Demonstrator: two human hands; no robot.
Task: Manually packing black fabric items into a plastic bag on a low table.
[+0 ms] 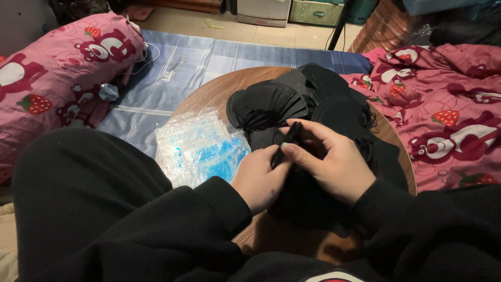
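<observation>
Black fabric piece [286, 140], folded or rolled narrow, sits pinched between both hands above the near part of a round wooden table [209, 94]. Left hand [259, 177]: fingers curled up from below, thumb and fingertips closed on the lower end of the piece. Right hand [327, 159]: arched over from the right, thumb and forefinger clamped on the upper stretch, remaining fingers bent over dark material beneath. Both grips closed on the same item; neither hand is free.

Surroundings: stack of flat black round-edged pieces [271, 102], fanned out, just beyond the hands; more black pieces with loose cords [342, 107] heaped to the right of that. Pile of clear plastic sleeves with blue tint [198, 146] lies on the table's left side, just beside the left wrist, not touched. Table stands on a blue striped sheet [177, 73]; pink patterned bedding [443, 115] to the right, pink patterned pillow [57, 73] to the left.

Judgement: the step in hand looks like folding or compressing one black piece taken from the stack. Exact fold state unclear, since black lies on black. Next move likely calls for keeping the fold tight with one hand while the other lets go to reach for a sleeve; the fold may spring open if pressure slackens.
</observation>
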